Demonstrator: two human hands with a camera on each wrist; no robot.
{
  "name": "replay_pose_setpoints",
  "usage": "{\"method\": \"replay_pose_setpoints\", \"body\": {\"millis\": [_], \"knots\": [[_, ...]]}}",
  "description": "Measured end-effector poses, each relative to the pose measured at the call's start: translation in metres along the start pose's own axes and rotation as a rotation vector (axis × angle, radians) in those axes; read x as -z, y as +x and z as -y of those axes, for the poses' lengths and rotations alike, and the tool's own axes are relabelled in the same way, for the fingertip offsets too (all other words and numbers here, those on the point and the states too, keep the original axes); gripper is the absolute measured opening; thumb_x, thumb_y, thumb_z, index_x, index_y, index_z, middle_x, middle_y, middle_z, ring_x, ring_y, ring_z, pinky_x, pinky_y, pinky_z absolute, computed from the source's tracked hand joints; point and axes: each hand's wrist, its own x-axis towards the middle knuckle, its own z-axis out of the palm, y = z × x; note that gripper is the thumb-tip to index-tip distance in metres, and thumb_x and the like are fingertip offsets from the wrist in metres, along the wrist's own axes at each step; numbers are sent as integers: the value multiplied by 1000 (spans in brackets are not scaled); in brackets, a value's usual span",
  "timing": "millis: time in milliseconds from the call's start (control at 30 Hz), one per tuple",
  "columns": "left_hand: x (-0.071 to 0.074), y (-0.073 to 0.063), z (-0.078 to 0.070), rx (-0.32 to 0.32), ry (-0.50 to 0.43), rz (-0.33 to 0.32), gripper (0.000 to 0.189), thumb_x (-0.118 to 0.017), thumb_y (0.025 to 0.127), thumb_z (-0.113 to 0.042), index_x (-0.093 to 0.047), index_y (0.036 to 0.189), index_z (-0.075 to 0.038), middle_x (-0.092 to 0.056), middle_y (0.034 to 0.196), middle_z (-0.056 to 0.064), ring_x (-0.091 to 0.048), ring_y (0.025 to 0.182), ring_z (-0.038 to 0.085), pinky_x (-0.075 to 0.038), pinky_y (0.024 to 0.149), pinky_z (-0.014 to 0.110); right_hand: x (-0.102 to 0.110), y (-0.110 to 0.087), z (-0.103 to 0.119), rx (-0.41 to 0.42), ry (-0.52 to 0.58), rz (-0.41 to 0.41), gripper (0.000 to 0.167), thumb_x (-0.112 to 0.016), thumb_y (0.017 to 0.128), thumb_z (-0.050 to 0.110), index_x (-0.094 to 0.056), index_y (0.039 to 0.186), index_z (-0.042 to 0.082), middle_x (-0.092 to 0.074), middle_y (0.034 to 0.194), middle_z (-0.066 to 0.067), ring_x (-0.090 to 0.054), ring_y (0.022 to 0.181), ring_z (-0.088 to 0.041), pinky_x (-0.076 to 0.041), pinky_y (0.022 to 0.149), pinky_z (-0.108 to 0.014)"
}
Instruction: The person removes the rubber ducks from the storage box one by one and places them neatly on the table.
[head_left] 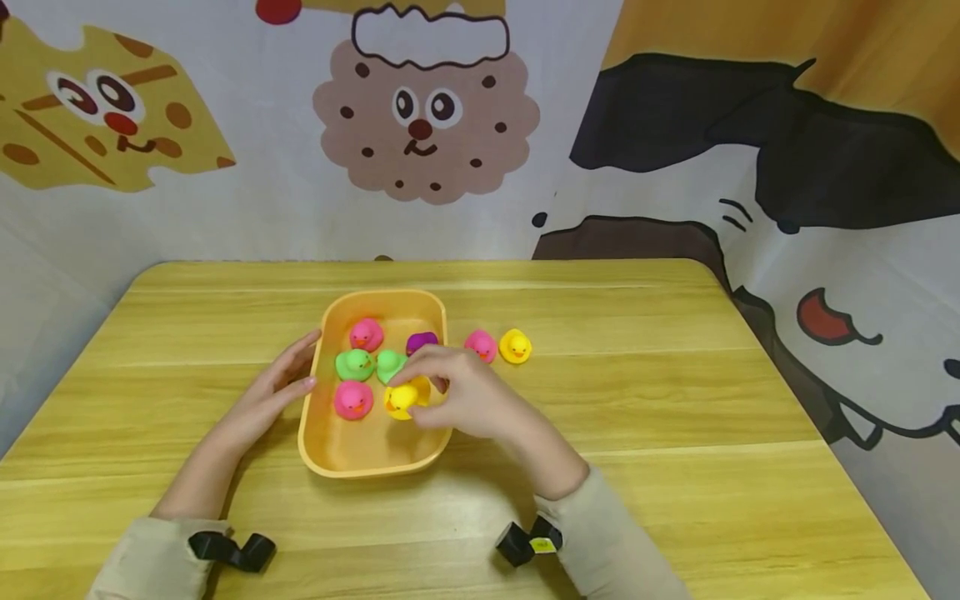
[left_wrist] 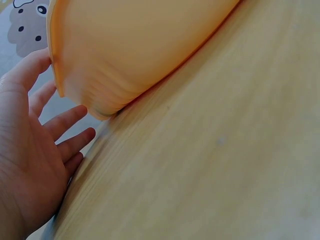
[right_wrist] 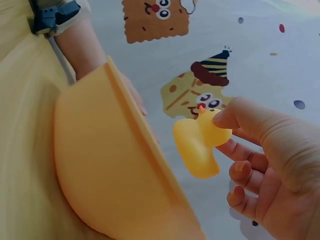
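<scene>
My right hand [head_left: 468, 392] pinches a yellow rubber duck [right_wrist: 197, 147] by its head between thumb and fingers, above the rim of an orange plastic bin [head_left: 360, 446]. Inside the bin are two pink ducks [head_left: 353, 400], two green ducks [head_left: 354, 365] and a purple duck [head_left: 422, 342], the last partly covered by the right hand in the head view. With fingers spread, my left hand [left_wrist: 32, 145] touches the bin's left side; its fingertips are at the rim and wall.
To the right of the bin, a pink duck [head_left: 481, 345] and a yellow duck [head_left: 515, 346] sit side by side on the wooden table [head_left: 660, 400]. A cartoon-printed cloth [head_left: 270, 217] hangs behind the table's far edge. Black wrist cameras [head_left: 232, 550] sit at both sleeves.
</scene>
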Motion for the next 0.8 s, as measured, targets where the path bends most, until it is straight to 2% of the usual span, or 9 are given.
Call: {"method": "replay_pose_setpoints", "body": {"millis": [133, 300, 433, 533, 667, 800], "knots": [[0, 0, 0, 3, -1, 0, 60, -47, 100, -8, -22, 154, -16, -30, 148, 26, -33, 127, 1, -30, 95, 11, 11, -4, -3, 16, 8, -27, 34, -73, 73, 0, -73, 105, 12, -61, 98, 7, -44, 67, -26, -34, 57, -25], [0, 0, 0, 10, -3, 1, 60, -47, 101, -8, -22, 154, -16, -30, 148, 26, -33, 127, 1, -30, 95, 11, 25, -10, -9, 25, -5, -65, 36, -72, 72, 0, -73, 104, 15, -61, 96, 7, -43, 65, -27, -33, 60, -25], [1, 0, 0, 13, 1, -2, 60, -48, 100, -9, -22, 154, -16, -30, 148, 25, -33, 127, 1, -30, 95, 10, 35, -15, -15, 24, 22, -79, 36, -71, 72, -4, -73, 104, 13, -62, 99, 4, -43, 66, -28, -34, 58, -25], [1, 0, 0, 11, 2, -3, 60, -48, 100, -9, -22, 154, -16, -30, 149, 25, -33, 127, 1, -29, 95, 10, 42, -18, -18, 27, 29, -89, 36, -70, 72, -7, -73, 103, 11, -63, 101, 3, -43, 65, -24, -35, 57, -25], [1, -1, -1, 10, 4, -3, 60, -48, 100, -8, -22, 154, -16, -30, 149, 25, -33, 127, 1, -30, 95, 11, 52, -21, -22, 21, 18, -83, 35, -69, 71, -7, -73, 102, 10, -64, 103, 3, -43, 64, -18, -36, 57, -24], [0, -1, -1, 15, 5, -4, 60, -48, 100, -9, -22, 154, -17, -30, 149, 24, -33, 127, 1, -30, 95, 11, 63, -24, -25, 27, 1, -61, 35, -68, 72, -7, -72, 102, 10, -64, 105, 3, -43, 63, -18, -36, 57, -25]]}}
